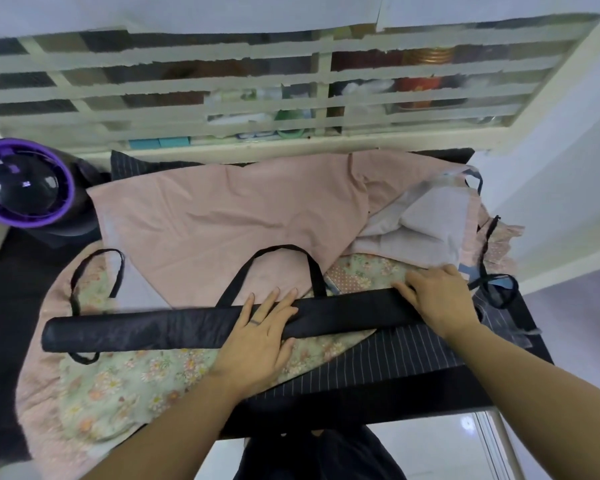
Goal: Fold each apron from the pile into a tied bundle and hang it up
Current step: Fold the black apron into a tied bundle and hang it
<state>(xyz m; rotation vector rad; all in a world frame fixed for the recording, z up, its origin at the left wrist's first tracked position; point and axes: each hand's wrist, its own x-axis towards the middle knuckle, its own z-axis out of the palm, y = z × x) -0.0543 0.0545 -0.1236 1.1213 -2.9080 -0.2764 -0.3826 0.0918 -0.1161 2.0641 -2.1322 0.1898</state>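
Across the near part of the dark table [378,407], the black apron [136,332] lies rolled into a long narrow strip, its neck loop [281,250] arching toward the far side. The left hand [260,336] lies flat on its middle, fingers straight. The right hand [437,296] presses its right end, fingers extended rather than wrapped round it. Beneath lie a floral apron [118,382], a pink apron [222,216] and striped cloth [395,351].

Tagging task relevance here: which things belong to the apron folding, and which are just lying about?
In the job: rolled black apron, left hand and right hand pressing it; pink apron, floral apron, striped apron in the pile.
Lying about: purple-rimmed device, jars behind the window slats.
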